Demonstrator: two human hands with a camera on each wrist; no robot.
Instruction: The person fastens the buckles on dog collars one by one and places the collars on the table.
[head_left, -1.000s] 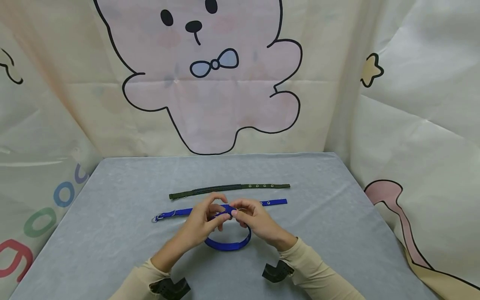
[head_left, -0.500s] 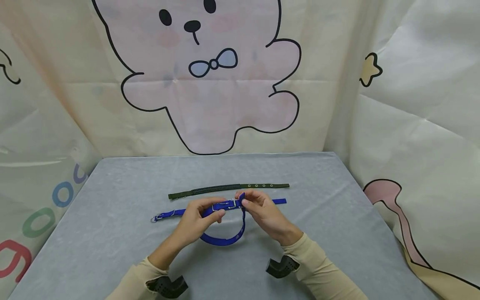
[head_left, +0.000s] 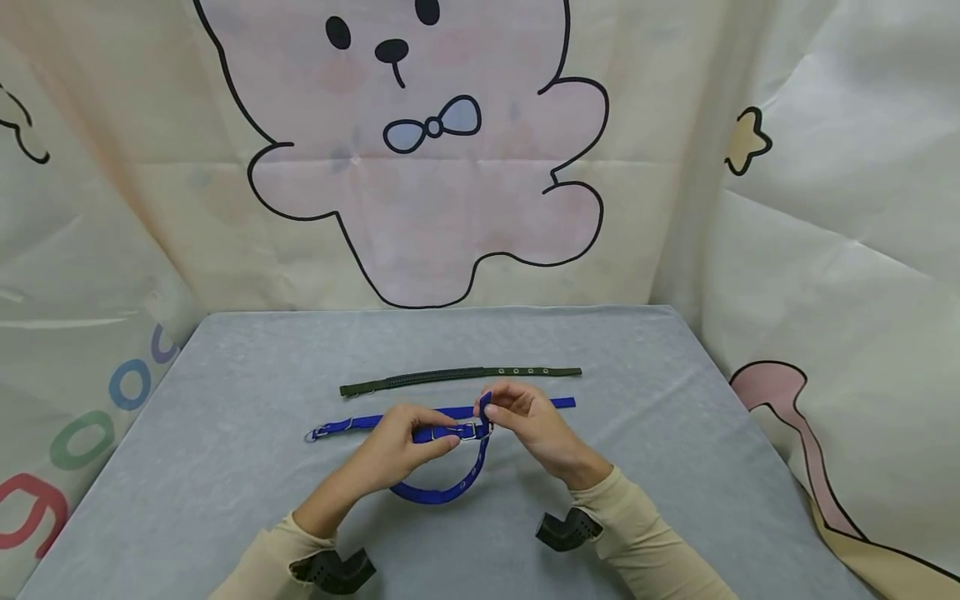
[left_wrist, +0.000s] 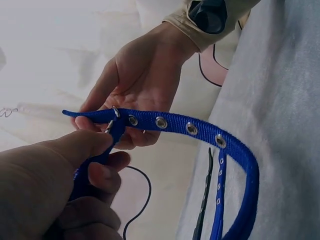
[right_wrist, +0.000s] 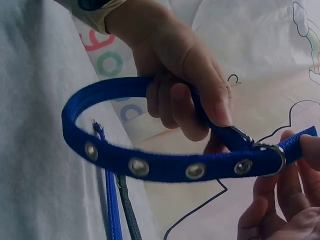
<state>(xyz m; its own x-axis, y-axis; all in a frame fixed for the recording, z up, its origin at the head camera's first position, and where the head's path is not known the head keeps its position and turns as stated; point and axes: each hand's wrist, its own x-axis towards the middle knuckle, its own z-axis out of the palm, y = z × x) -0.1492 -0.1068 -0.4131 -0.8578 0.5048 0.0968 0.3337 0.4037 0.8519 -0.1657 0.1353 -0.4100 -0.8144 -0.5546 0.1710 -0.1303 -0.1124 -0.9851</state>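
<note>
A blue pet collar (head_left: 429, 497) is held up over the table, bent into a loop, its metal eyelets facing outward in the right wrist view. My left hand (head_left: 399, 443) grips the collar's buckle end between thumb and fingers, just left of the metal buckle (head_left: 469, 432). With thumb and fingertips, my right hand (head_left: 538, 427) pinches the strap tip (head_left: 485, 405), which comes through the buckle and points upward. In the right wrist view a metal ring (right_wrist: 278, 159) surrounds the strap close to the right fingers. Part of the buckle end is hidden inside the left hand.
Behind the hands a second blue collar (head_left: 352, 425) lies straight on the grey cloth-covered table (head_left: 247, 367). Farther back lies a dark green collar (head_left: 438, 377) with eyelets. Printed curtains (head_left: 637, 167) stand at the back and both sides.
The hands were together at the buckle; the right has moved a little right, drawing the strap tip through and upward. The buckle then dropped slightly while the loop stayed hanging.
</note>
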